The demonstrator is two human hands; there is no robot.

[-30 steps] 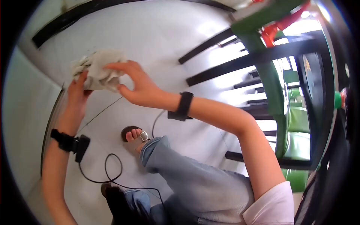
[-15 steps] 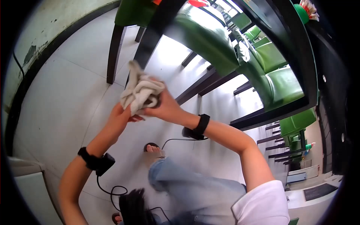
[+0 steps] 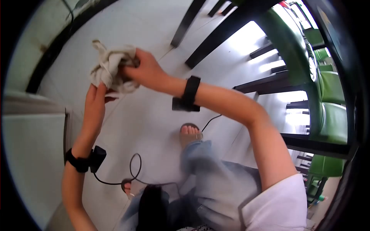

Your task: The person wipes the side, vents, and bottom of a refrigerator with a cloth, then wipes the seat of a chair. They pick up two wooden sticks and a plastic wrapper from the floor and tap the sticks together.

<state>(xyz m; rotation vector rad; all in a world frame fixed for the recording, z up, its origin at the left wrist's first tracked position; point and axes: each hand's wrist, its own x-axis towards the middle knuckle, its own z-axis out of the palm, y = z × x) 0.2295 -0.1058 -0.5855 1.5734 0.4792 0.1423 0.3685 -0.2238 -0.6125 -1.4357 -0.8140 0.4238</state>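
OK, nearest first: a white sleeve (image 3: 275, 204) and faded blue jeans (image 3: 231, 192), back toward the body from the cloth (image 3: 108, 71), legs a bit blurred. Black cable (image 3: 111, 183) loops across that same gap, approx. midway. Two sandalled feet on the floor (image 3: 142, 119): R foot (image 3: 190, 133) out to the right of the cloth and bodyward, L foot (image 3: 128, 187) closer in to the body.

Up the arms now! Black wristbands on both: L one (image 3: 79, 161) w/ a small black box (image 3: 98, 158), bodyward of the cloth; R one (image 3: 191, 90), boxed too, off to its right.

And here's the action: the off-white cloth, all crumpled and twisted, sits btwn the hands, a loose end poking up at the far side. L hand (image 3: 94, 106) is under its near edge, fingers (image 3: 101, 92) pinched on the fabric. R hand (image 3: 150, 71) has its right side, fingers closed in on the folds, tips partly hidden.

Further out: pale panel (image 3: 34, 142) left of the cloth and bodyward; dark chair legs (image 3: 187, 25) and green seats (image 3: 289, 42) well off to the right; beyond it, far left, black skirting (image 3: 48, 61) along a scuffed wall (image 3: 40, 46).
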